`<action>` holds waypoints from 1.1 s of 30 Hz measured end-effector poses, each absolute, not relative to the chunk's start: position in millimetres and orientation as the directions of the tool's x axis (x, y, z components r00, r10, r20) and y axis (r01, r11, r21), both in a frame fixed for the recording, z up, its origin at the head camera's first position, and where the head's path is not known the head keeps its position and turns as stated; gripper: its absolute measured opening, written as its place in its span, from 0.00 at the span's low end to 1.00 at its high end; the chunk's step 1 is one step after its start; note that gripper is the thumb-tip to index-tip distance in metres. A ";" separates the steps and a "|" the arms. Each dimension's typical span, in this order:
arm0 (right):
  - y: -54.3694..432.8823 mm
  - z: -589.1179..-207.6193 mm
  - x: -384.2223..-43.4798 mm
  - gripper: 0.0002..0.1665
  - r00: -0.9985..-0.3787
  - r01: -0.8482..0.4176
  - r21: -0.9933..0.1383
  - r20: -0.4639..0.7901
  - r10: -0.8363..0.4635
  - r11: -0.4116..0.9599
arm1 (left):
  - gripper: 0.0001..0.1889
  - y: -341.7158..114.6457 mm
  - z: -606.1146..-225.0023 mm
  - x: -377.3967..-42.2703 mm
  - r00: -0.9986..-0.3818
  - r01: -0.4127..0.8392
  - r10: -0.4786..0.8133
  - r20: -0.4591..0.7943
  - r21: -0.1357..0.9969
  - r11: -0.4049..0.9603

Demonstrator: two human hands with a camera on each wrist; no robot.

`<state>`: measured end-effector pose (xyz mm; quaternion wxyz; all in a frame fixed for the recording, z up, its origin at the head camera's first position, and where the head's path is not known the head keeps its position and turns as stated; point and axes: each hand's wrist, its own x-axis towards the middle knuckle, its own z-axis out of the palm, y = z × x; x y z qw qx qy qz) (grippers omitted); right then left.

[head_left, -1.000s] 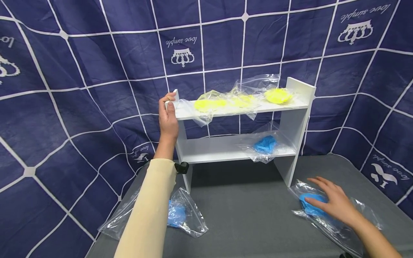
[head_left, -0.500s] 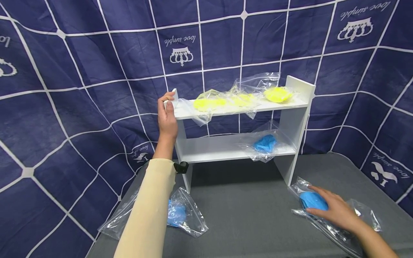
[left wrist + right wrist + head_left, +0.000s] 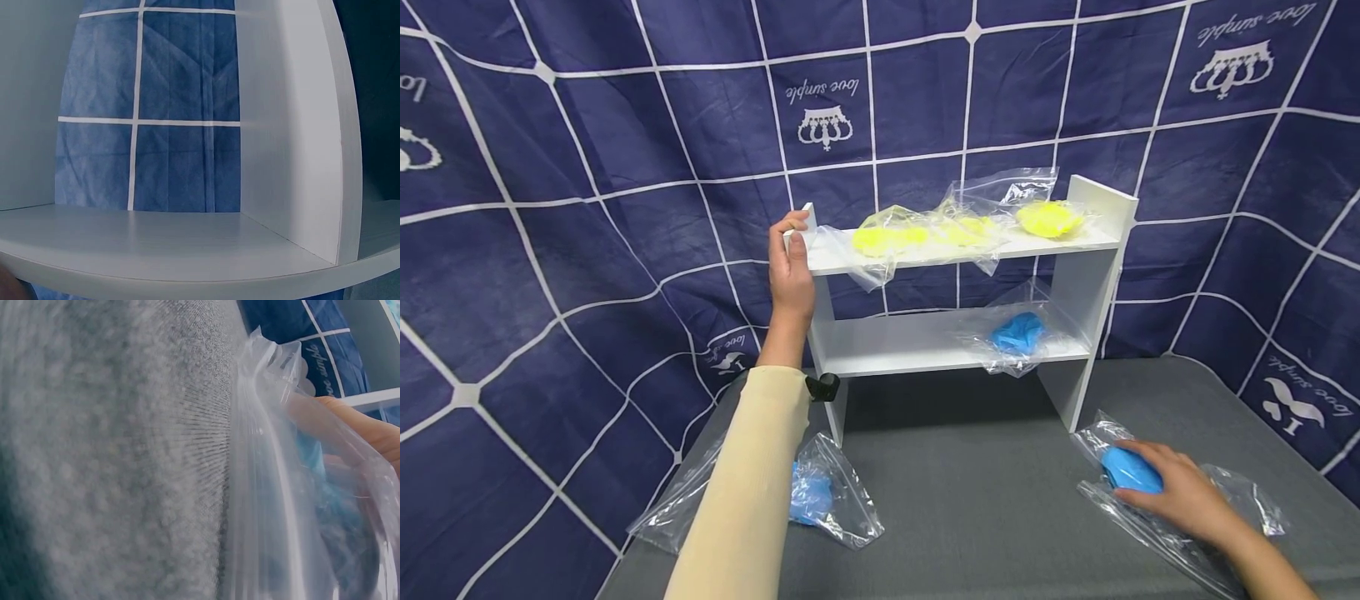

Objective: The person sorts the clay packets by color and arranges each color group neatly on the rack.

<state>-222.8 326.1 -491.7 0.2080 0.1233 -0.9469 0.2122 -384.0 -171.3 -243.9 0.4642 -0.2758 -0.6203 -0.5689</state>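
In the head view my left hand (image 3: 792,275) grips the upper left end of a white two-tier shelf (image 3: 895,348), fingers over the side panel's edge. The left wrist view is filled by the shelf's white boards (image 3: 169,247), with the hand almost wholly out of sight. At the lower right my right hand (image 3: 1183,498) holds a soft blue bundle (image 3: 1129,472) in a clear plastic bag (image 3: 1243,493) on the grey surface, thumb and fingers around it. Seen from the right wrist, the see-through bag (image 3: 269,462) covers part of the fingers (image 3: 353,419).
Bagged yellow bundles (image 3: 887,242) lie along the top tier. Another blue bundle (image 3: 1018,333) in a bag sits at the right of the lower tier. A further bagged blue bundle (image 3: 811,497) lies on the grey table (image 3: 955,500), partly behind the left forearm. Blue gridded cloth (image 3: 715,125) hangs behind.
My right hand has lowered from above the blue bundle and closed its fingers around it, bunching the bag slightly. The left hand stays on the shelf.
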 end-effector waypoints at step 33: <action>308.2 -441.4 -213.9 0.46 -0.754 -0.450 -0.267 0.625 -0.203 0.852 | 0.11 -157.7 -229.0 -347.9 -0.422 0.867 -0.186 0.887 0.455 0.203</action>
